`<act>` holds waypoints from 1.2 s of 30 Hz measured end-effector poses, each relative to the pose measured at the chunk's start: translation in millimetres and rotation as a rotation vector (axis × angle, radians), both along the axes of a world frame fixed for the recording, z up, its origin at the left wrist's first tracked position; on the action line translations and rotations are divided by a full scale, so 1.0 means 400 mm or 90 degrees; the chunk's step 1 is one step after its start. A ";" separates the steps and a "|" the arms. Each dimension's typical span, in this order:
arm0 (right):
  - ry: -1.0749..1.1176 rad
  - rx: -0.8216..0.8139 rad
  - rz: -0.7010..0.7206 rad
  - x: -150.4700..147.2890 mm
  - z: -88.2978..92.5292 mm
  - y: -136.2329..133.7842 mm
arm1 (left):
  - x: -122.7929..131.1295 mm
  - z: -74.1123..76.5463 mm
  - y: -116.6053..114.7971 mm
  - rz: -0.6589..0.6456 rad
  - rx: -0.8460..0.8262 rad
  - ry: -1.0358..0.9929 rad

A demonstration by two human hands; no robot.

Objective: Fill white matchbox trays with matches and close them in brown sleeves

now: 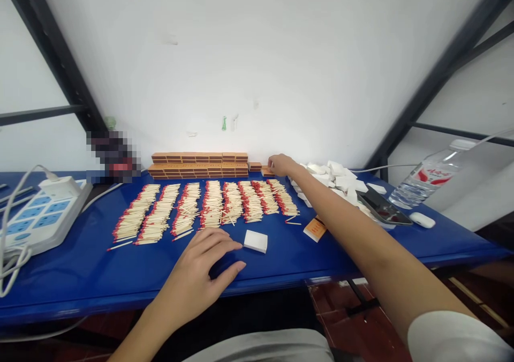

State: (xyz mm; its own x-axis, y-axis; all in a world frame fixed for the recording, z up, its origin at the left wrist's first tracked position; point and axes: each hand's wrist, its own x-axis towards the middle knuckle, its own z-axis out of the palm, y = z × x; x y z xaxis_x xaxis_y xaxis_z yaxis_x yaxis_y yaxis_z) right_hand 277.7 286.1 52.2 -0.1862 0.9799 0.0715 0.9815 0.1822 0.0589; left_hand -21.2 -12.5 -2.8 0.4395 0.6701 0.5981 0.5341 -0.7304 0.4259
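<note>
My left hand [209, 260] rests above the front of the table, fingers spread and holding nothing. Just beyond its fingertips lies a small white matchbox tray [256, 241]. My right hand [281, 165] stretches to the back, its fingers closed on an orange-and-brown matchbox [266, 172]. Beside that box, to the left, sits another matchbox [254, 166]. Farther left, a long stack of matchboxes [196, 166] stands along the wall. Several rows of red-tipped matches [211, 204] lie in front of the stack.
A heap of white trays [335, 177] lies right of the matches, partly behind my right forearm. An orange matchbox cover [314, 229], a phone [383, 209], a white earbud case [422, 220] and a tilted water bottle [431, 174] are rightward. A power strip [44, 217] with cables occupies the left.
</note>
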 end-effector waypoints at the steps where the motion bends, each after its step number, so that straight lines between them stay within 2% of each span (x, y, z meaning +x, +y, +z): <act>1: 0.002 -0.003 0.002 -0.001 -0.001 0.000 | 0.000 -0.001 0.000 0.000 -0.002 0.001; 11: 0.000 -0.064 0.021 0.000 0.002 0.012 | 0.002 0.002 0.002 -0.002 0.005 0.004; 18: -0.010 -0.051 0.016 -0.008 -0.002 -0.003 | 0.001 0.002 0.002 -0.005 -0.003 0.012; 21: -0.003 -0.041 0.011 -0.003 0.014 -0.020 | 0.001 0.000 0.002 -0.004 -0.002 0.016; 24: 0.016 -0.033 0.020 0.012 0.052 -0.056 | 0.000 -0.002 0.002 -0.005 -0.001 0.017; 28: 0.054 -0.054 0.061 0.051 0.131 -0.179 | -0.002 -0.004 0.003 -0.002 -0.003 0.019; 31: 0.135 -0.176 0.189 0.096 0.175 -0.333 | -0.002 -0.004 0.005 0.002 0.001 0.013; 34: 0.156 -0.282 0.212 0.149 0.166 -0.490 | -0.003 -0.005 0.006 0.009 0.008 0.011; 36: 0.179 -0.271 0.167 0.183 0.129 -0.565 | -0.002 -0.005 0.007 0.019 0.013 0.025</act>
